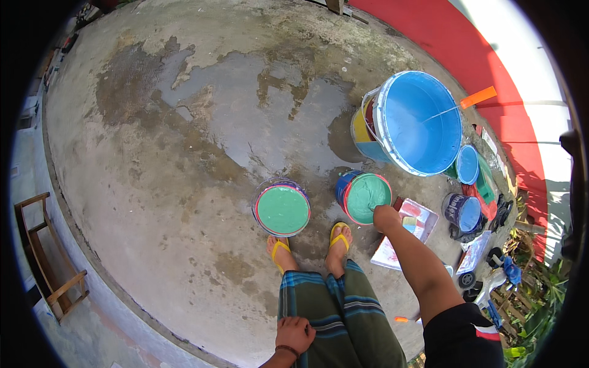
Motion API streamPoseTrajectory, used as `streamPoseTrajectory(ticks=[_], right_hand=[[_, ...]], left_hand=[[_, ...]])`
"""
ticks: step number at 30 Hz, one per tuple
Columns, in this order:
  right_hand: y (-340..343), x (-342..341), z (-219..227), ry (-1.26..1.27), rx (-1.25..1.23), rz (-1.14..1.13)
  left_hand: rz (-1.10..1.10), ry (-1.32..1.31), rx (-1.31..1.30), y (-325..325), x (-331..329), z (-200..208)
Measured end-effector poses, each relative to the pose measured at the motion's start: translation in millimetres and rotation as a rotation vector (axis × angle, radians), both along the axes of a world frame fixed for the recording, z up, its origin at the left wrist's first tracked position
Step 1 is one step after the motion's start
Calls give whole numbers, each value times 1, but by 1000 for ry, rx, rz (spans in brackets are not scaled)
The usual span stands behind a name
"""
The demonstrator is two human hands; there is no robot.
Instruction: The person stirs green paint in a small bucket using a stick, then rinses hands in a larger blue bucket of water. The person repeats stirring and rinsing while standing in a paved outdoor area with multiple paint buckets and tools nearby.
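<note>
My right hand (385,219) is closed at the near right rim of a small blue bucket (345,187). A short dark end, like a stick, shows below its fingers and dips into the green paint (368,195), whose surface is swirled. To the left, a second small bucket (283,182) holds smooth, lighter green paint (282,210). My left hand (296,335) is curled against my thigh, closed on the dark green and blue plaid sarong (325,319); its fingertips are hidden.
A large bucket (377,132) of blue paint stands at right, an orange-handled tool (478,97) across its rim. Beside it are smaller blue-paint cans (454,208) and a stained paint tray (385,254). A wooden chair (49,257) is far left; a red wall (429,30) bounds the right.
</note>
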State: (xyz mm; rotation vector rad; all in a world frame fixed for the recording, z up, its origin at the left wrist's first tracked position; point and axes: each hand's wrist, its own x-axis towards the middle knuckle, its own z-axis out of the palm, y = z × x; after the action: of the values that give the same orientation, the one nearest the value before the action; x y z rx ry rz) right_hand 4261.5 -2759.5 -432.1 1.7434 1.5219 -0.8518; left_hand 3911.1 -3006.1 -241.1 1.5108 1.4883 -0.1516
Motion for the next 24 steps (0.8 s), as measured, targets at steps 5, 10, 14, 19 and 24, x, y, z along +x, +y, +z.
streamPoseTrajectory(ticks=[5, 10, 14, 19, 24], right_hand=[[8, -11, 10, -67, 217, -247], [2, -26, 16, 154, -78, 76], [-7, -12, 12, -143, 202, -337], [-3, -1, 1, 25, 16, -12], [-3, -2, 9, 22, -21, 2]], left_hand=[[10, 1, -26, -1, 1, -1], [7, -17, -6, 1, 2, -1], [37, -8, 27, 2, 2, 3], [-9, -16, -31, 5, 1, 1], [-9, -2, -24, 3, 0, 3]])
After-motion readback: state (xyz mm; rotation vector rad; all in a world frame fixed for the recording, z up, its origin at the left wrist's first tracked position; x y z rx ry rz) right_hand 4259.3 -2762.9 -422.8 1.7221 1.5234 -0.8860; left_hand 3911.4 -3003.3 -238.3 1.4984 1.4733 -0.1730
